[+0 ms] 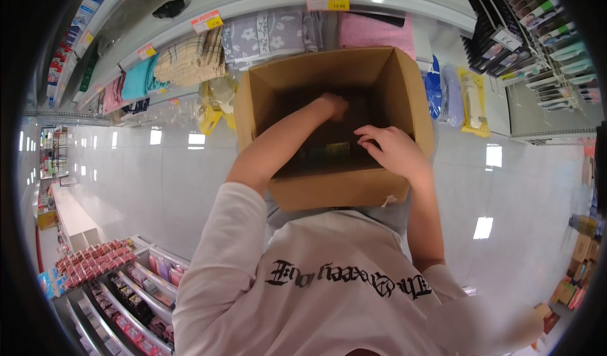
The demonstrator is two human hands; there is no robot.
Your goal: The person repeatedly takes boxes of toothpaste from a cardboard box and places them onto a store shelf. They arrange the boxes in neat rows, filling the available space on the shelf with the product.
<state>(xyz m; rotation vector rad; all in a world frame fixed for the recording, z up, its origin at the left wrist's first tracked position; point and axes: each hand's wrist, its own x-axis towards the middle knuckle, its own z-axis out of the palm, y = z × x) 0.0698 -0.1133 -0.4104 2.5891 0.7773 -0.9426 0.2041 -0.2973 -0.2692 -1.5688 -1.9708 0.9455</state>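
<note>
A large open cardboard box (341,190) stands in front of me, its inside deep in shadow. My left hand (332,107) reaches down into it with the fingers curled together; what they hold, if anything, is lost in the dark. Over the box's right side hangs my right hand (397,152), its thumb and fingers apart and nothing visible in them. Low in the box, near the close wall, a dim greenish patch (337,149) shows, too dark to name.
Behind the box runs a shelf with folded checked cloths (190,60), a grey floral textile (264,38) and a pink towel (377,32). Yellow packages (473,103) sit at the right. A rack of small goods (126,293) stands at the lower left, on a shiny tiled floor (177,185).
</note>
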